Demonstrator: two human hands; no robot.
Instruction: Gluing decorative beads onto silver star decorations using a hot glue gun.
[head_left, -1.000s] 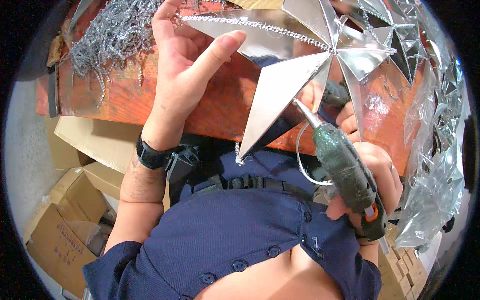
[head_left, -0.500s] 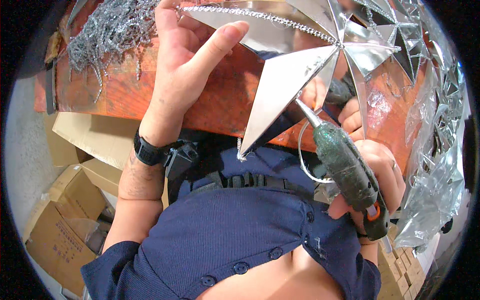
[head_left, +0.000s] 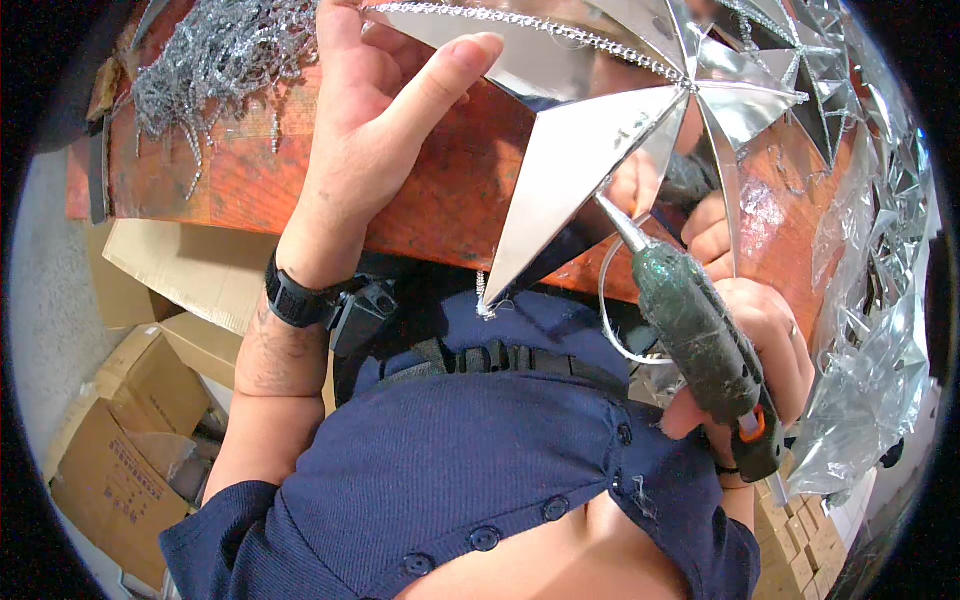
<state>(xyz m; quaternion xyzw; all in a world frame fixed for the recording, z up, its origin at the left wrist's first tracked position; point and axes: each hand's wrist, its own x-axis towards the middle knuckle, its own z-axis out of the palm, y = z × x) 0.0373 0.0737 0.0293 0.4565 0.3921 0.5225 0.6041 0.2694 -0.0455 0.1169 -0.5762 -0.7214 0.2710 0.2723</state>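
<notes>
A mirror-like silver star ornament (head_left: 580,160) with several folded points lies tilted over the table's near edge. Silver beaded trim (head_left: 540,26) runs along the ridge of its upper-left point. My left hand (head_left: 385,110) is closed around the tip of that point, thumb lifted toward the shiny face; its uppermost fingers are partly cut off by the frame. In my right hand (head_left: 770,340) is a dark green glue gun (head_left: 695,330), its metal nozzle touching or very near the edge of the star's lower point. A short end of trim (head_left: 482,295) hangs by that lower tip.
A tangled heap of silver trim (head_left: 215,75) lies at the far left of the reddish wooden table (head_left: 250,185). More silver stars (head_left: 800,60) and crumpled clear plastic wrap (head_left: 860,350) are on the right. Cardboard boxes (head_left: 125,480) stand below left. A white cord (head_left: 610,320) loops beside the glue gun.
The star, both hands and the glue gun have shifted very slightly, a little to the right in view. Both grips are the same.
</notes>
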